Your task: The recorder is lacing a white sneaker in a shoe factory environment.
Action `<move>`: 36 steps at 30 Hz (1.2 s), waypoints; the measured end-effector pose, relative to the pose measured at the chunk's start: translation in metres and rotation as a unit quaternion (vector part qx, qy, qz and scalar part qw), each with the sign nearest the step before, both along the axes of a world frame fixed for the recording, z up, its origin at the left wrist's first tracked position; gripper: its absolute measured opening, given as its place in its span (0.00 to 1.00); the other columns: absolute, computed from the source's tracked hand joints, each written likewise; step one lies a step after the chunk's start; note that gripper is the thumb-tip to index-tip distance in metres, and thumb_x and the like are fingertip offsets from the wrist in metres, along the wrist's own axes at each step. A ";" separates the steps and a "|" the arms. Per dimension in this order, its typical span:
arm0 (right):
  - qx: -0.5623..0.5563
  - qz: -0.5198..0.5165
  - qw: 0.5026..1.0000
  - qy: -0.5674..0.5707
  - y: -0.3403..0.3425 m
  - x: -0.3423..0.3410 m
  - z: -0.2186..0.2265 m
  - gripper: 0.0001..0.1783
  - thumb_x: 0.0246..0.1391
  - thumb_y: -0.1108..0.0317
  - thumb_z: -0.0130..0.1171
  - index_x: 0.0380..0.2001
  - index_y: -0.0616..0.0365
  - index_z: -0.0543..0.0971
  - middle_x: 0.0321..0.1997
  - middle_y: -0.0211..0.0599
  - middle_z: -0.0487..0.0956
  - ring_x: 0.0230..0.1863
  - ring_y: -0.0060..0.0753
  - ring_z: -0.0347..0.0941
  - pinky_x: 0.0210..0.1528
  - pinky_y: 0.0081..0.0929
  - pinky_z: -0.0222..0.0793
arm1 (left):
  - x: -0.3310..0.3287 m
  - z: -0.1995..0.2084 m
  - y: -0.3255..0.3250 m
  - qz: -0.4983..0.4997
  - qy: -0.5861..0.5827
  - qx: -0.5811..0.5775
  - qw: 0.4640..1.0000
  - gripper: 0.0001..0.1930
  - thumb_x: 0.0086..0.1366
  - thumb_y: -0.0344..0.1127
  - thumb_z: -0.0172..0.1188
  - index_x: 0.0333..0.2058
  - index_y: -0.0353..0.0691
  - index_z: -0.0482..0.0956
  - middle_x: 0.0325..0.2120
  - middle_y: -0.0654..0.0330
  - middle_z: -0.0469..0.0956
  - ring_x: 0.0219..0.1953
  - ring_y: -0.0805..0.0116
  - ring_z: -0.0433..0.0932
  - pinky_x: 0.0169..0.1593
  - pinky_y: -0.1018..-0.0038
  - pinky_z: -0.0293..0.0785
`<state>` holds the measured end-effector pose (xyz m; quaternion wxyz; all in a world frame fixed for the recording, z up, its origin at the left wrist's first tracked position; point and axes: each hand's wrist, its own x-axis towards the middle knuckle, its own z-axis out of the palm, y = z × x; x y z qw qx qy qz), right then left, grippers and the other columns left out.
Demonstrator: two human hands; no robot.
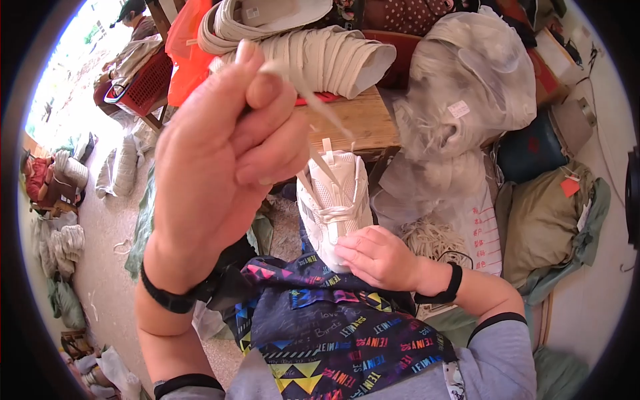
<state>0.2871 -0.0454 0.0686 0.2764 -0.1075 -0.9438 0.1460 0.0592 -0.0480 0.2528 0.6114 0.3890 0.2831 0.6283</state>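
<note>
While the lace is raised, shoe location: the cream shoe lies over the lap, toe toward the wearer, ankle opening toward the counter.
Left grip: the left grip is pinched on the lace between thumb and forefinger, well above the shoe; the lace runs down toward it.
Right grip: the right grip is closed around the toe, fingertips on the upper.
Lap surface: a dark apron with multicoloured lettering and triangles, directly under the toe.
Counter surface: plain wood, grain visible, just beyond the shoe; nested rows of cream shoe parts lie across it.
Counter, left side: an orange-red plastic bag hangs beside the shoe parts.
Room, right side: clear plastic bags with pale contents, a heap of pale cords, a printed white sack, a dark blue container and a khaki sack.
Room, left side: a pale floor with bundled pale goods and, farther back, a red basket.
Other persons: one in red at the left edge; another at the upper left.
Light: brightest at the upper left.
</note>
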 end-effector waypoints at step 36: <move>-0.531 -0.367 0.488 0.588 0.209 0.377 0.047 0.21 0.61 0.78 0.44 0.58 0.60 0.66 0.18 0.22 0.57 0.13 0.15 0.49 0.13 0.16 0.46 | -0.458 -0.240 -0.178 0.532 -0.162 -0.145 0.818 0.10 0.68 0.20 0.42 0.42 0.35 0.73 0.27 0.59 0.73 0.26 0.72 0.70 0.32 0.78 0.70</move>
